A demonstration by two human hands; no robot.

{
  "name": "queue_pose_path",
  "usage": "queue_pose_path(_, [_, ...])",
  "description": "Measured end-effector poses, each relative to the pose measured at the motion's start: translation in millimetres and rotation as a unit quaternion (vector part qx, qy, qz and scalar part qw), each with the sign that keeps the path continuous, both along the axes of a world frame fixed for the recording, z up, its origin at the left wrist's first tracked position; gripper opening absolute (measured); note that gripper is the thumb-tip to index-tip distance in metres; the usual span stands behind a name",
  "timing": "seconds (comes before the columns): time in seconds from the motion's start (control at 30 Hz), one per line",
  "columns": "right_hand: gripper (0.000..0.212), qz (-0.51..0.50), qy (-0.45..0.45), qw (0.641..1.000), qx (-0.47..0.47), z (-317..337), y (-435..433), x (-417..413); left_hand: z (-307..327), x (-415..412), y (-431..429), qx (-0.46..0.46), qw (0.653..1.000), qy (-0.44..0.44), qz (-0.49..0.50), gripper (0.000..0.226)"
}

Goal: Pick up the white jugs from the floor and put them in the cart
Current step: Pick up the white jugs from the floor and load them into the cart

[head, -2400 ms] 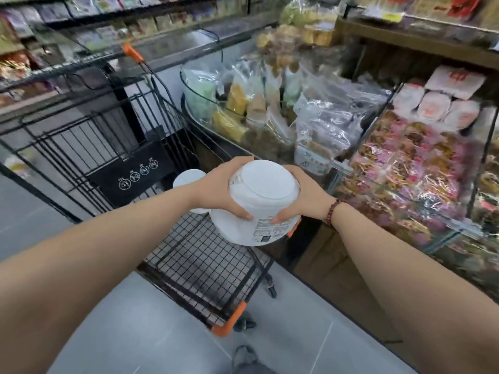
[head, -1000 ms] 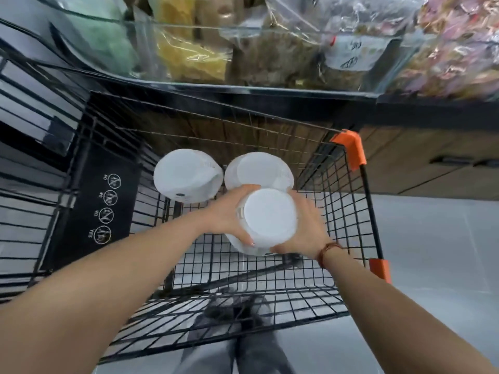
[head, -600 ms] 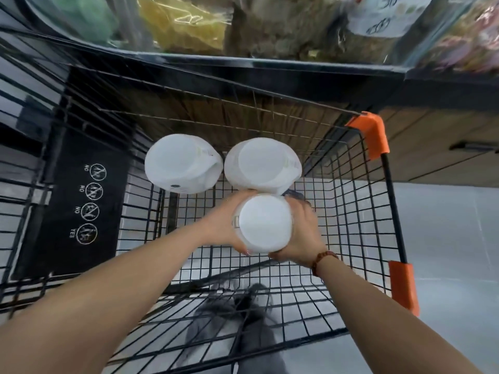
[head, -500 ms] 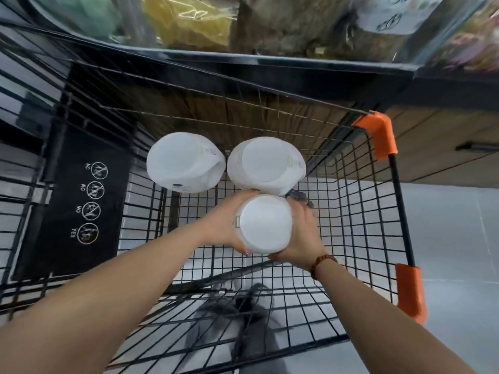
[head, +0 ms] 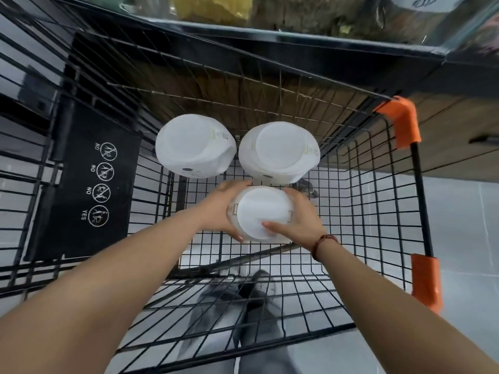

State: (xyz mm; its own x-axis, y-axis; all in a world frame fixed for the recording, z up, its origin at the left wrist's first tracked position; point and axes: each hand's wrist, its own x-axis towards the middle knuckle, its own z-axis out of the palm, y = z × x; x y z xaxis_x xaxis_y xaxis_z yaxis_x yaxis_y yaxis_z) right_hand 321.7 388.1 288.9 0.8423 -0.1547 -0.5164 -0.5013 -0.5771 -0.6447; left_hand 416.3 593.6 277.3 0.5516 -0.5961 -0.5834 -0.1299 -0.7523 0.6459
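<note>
both hands, left hand (head: 225,209) and right hand (head: 299,220), clasp the white jug (head: 260,213) low inside the cart (head: 372,211); it looks bulky, stiff, smooth-sided, so gripping opposite sides seems wise.

Pale grey tiled floor (head: 459,211); wood-panelled shelf base (head: 453,125); black shelf edge (head: 297,36) with bagged goods (head: 213,6) above.

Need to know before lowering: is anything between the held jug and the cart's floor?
Nothing visible. The left hand and right hand hold the jug over bare wire mesh; the far-left jug and far-right jug stand just beyond it, not beneath.
</note>
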Motion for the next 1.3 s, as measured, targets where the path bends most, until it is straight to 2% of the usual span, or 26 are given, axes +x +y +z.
queue_pose_path(0.07, [0.088,-0.004,0.024,0.999,-0.035,3,9,3,-2,-1,15,0.041,0.996,0.016,0.074,0.137])
queue_pose_path(0.13, [0.089,-0.018,0.064,0.995,-0.071,7,23,2,-3,-1,30,0.089,0.985,0.042,0.14,0.124])
queue_pose_path(0.2, [0.091,-0.057,0.107,0.989,-0.088,11,38,-1,-3,-3,36,0.106,0.975,0.106,0.164,0.095])
queue_pose_path(0.3, [0.09,-0.14,0.143,0.977,-0.075,16,58,-3,2,-11,31,0.045,0.964,0.192,0.181,0.057])
queue_pose_path(0.33, [0.088,-0.156,0.15,0.974,-0.06,14,64,-4,3,-13,29,0.027,0.963,0.198,0.183,0.056])
queue_pose_path(0.4, [0.088,-0.186,0.183,0.965,-0.004,12,76,-4,6,-13,28,-0.008,0.966,0.192,0.176,0.07])
queue_pose_path(0.5, [0.096,-0.253,0.271,0.912,0.178,6,91,-5,11,-13,28,-0.046,0.984,0.125,0.116,0.097])
queue_pose_path(0.53, [0.096,-0.25,0.284,0.906,0.19,6,94,-7,12,-13,27,-0.054,0.99,0.096,0.089,0.105])
queue_pose_path(0.57, [0.097,-0.222,0.286,0.918,0.161,9,94,-7,12,-13,25,-0.06,0.994,0.071,0.064,0.113])
queue_pose_path(0.63, [0.093,-0.136,0.249,0.959,-0.004,18,87,-6,7,-16,23,-0.043,0.998,0.035,0.03,0.13])
queue_pose_path(0.7, [0.097,-0.101,0.18,0.97,-0.125,21,75,-2,1,-22,21,-0.005,1.0,0.01,0.02,0.148])
queue_pose_path(0.8, [0.11,0.03,0.059,0.991,-0.117,22,62,14,-1,-35,12,0.05,0.998,-0.03,0.028,0.157])
queue_pose_path(0.87, [0.11,0.137,0.043,0.984,-0.104,19,55,25,2,-41,6,0.058,0.996,-0.055,0.038,0.153])
queue_pose_path(0.93, [0.122,0.221,0.066,0.967,-0.112,16,48,33,2,-40,4,0.052,0.995,-0.079,0.03,0.148])
queue_pose_path(1.07, [0.146,0.363,0.083,0.904,-0.213,19,47,44,1,-26,12,0.041,0.992,-0.116,-0.04,0.14])
queue_pose_path(1.13, [0.145,0.388,0.064,0.884,-0.254,20,55,47,1,-11,21,0.05,0.988,-0.118,-0.085,0.14])
queue_pose_path(1.17, [0.141,0.381,0.05,0.885,-0.263,19,60,49,2,-3,26,0.054,0.986,-0.118,-0.101,0.14])
queue_pose_path(1.3, [0.13,0.317,0.006,0.915,-0.25,13,84,61,6,28,46,0.083,0.973,-0.154,-0.15,0.14])
